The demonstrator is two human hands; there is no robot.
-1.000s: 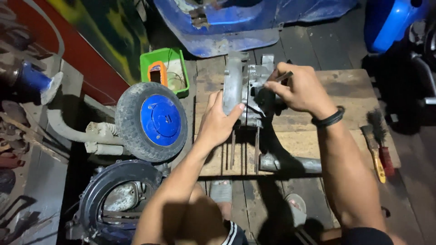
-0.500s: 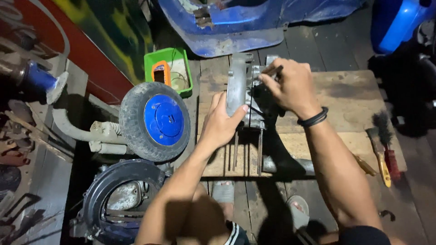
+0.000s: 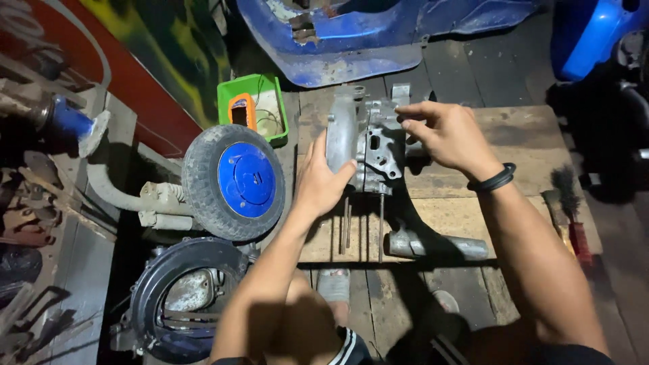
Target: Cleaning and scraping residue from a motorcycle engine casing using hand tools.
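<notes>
A grey metal engine casing point(image 3: 368, 145) stands on a low wooden board point(image 3: 514, 135), with long studs pointing toward me. My left hand point(image 3: 321, 179) presses flat against the casing's left side and steadies it. My right hand point(image 3: 446, 135) rests on the casing's top right edge, fingers curled at the rim; a black band circles that wrist. A grey metal tube point(image 3: 436, 245) lies on the board just below the casing.
A small wheel with a blue hub point(image 3: 236, 181) leans at the left, above a round black engine cover point(image 3: 177, 297). A green tray point(image 3: 253, 107) sits behind. Blue scooter body panels point(image 3: 365, 37) lie at the top. A brush and red-handled tool point(image 3: 568, 216) rest at right.
My right hand has slid from the casing's upper right toward its top edge. The left hand stays on the casing's side. The view has shifted slightly.
</notes>
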